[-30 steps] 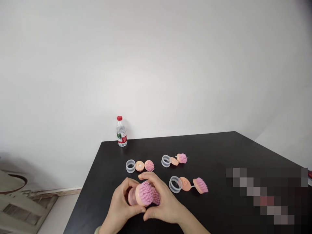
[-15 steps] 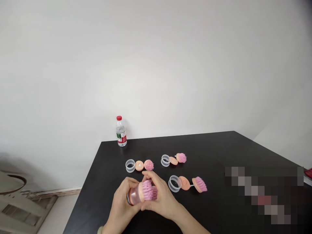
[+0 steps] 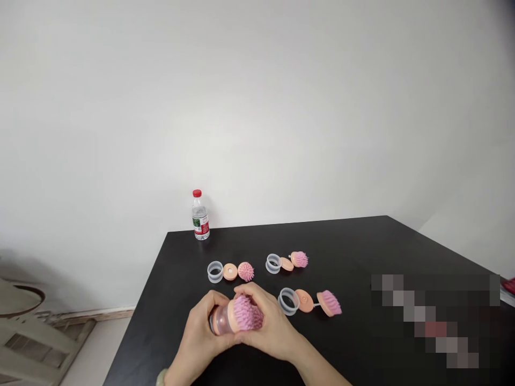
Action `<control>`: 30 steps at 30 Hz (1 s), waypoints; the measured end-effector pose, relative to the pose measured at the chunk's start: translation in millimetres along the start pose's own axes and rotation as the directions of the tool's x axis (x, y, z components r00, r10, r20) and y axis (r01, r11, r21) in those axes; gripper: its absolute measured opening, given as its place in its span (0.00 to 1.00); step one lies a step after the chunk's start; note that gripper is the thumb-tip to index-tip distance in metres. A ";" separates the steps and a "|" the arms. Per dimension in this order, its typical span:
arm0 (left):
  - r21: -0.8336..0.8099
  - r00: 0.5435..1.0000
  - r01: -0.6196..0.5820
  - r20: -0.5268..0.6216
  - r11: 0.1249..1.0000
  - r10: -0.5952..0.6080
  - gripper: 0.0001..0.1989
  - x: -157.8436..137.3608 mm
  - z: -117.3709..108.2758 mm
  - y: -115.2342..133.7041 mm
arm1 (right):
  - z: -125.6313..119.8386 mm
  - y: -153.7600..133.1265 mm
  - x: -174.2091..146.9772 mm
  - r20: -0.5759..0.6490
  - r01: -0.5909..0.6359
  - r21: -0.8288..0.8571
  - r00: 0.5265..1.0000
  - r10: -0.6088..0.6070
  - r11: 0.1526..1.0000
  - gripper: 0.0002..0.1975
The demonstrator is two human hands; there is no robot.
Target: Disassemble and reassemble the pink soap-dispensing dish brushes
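Observation:
Near the front of the black table, my left hand (image 3: 196, 324) is wrapped round the translucent body of a pink-bristled scrub brush (image 3: 243, 313), which lies on its side with its bristles pointing right. My right hand (image 3: 276, 326) closes on the bristle end, thumb and fingers round the peach rim. A second clump of pink bristles (image 3: 257, 317) shows behind the first, partly covered by my right hand; whether it is a separate piece I cannot tell. Just beyond my hands lie a clear plastic ring (image 3: 215, 272), a peach disc (image 3: 230, 272) and a round pink brush head (image 3: 245, 271).
Two more such sets lie on the black table (image 3: 341, 246), with clear rings (image 3: 288, 301), peach discs (image 3: 304, 301) and pink brush heads (image 3: 330, 303). A red-capped water bottle (image 3: 200, 220) stands at the back left near the wall. A pale chair (image 3: 28, 332) is at lower left.
The held brush has turned slightly in my hands, and more of the second bristle clump shows. Both hands keep their grip; the pieces on the table lie as before.

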State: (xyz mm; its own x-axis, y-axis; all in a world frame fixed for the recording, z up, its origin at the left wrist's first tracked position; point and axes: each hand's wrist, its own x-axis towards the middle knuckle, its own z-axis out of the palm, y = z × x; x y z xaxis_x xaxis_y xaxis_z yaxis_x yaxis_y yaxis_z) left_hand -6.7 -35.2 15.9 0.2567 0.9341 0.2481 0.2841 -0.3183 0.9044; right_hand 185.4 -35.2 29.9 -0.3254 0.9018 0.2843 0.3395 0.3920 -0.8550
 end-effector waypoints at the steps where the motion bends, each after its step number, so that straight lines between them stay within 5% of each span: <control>1: -0.018 0.999 0.032 0.024 0.999 -0.032 0.19 0.6 -1.7 0.9 | -1.4 -1.0 0.0 0.008 0.020 0.006 1.000 -0.020 1.000 0.33; 11: -0.423 0.970 0.204 0.211 0.883 -0.123 0.25 1.3 -17.9 1.1 | -20.4 4.8 -1.1 0.008 0.124 0.457 0.990 -0.143 0.881 0.32; 15: -0.635 0.981 0.192 0.134 0.748 -0.137 0.35 -2.0 -17.6 0.9 | -21.4 4.9 -0.6 -0.002 0.100 0.523 0.993 -0.116 0.847 0.29; 18: -0.776 0.979 0.066 -0.070 0.628 -0.190 0.36 -0.4 -22.1 -1.1 | -21.5 6.5 1.2 -0.027 0.098 0.540 0.995 -0.099 0.836 0.27; 21: -0.836 0.881 -0.109 -0.332 0.537 -0.338 0.36 5.8 -33.2 -4.7 | -19.2 10.7 3.7 -0.046 0.095 0.531 0.995 -0.083 0.842 0.27; 25: -0.808 0.707 -0.289 -0.542 0.513 -0.454 0.35 13.9 -52.6 -11.3 | -8.2 5.0 13.8 -0.044 0.054 0.431 0.998 -0.038 0.901 0.28; 30: -0.727 0.560 -0.374 -0.672 0.576 -0.485 0.26 16.5 -68.9 -22.4 | 19.7 -27.2 54.4 0.056 0.044 -0.047 0.998 -0.041 0.998 0.29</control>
State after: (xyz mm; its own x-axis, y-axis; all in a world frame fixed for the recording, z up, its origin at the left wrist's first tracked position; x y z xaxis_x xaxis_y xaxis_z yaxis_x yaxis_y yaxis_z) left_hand -72.5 -1.5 23.6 -0.6147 0.7860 -0.0663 -0.6040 -0.4150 0.6804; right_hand 141.1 -0.4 60.0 -0.3880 0.8734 0.2943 0.3662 0.4391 -0.8204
